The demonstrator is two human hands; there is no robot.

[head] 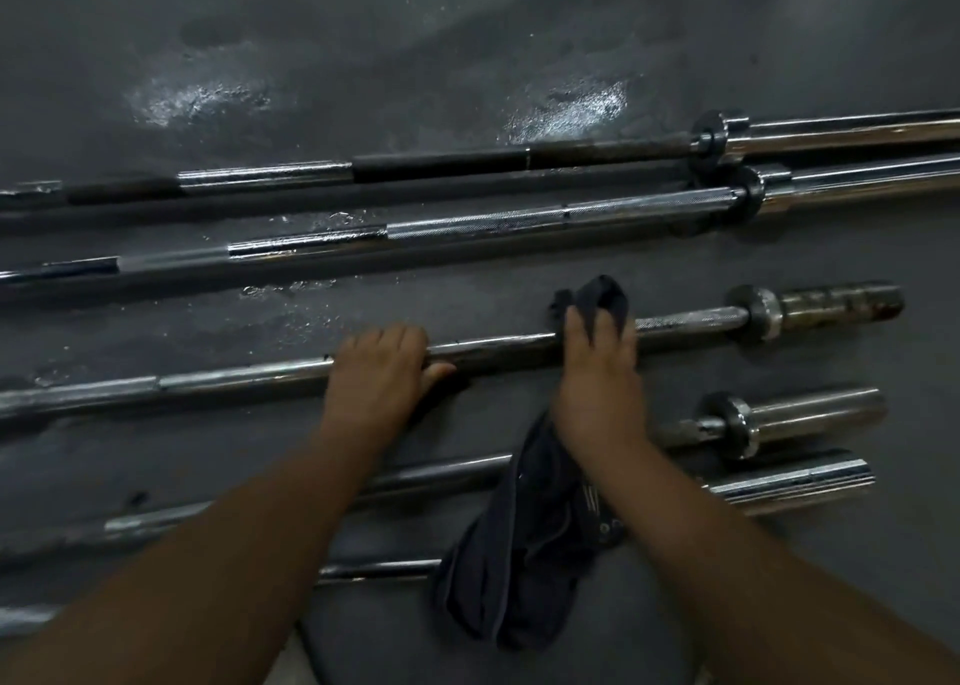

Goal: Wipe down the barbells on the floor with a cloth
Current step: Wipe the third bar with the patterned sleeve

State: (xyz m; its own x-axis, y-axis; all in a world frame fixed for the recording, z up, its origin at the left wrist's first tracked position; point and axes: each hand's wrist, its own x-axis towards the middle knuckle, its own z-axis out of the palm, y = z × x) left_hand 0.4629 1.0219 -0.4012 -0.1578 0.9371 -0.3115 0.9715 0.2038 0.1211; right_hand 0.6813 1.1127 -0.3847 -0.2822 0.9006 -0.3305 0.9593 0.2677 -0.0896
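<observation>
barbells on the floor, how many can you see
5: farthest barbell, second barbell beside it, middle barbell under left hand and right hand, fourth barbell and nearest barbell partly behind the cloth. More may be hidden.

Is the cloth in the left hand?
No, the right hand holds the dark cloth on the middle barbell, while the left hand grips that bar with nothing in between.
</observation>
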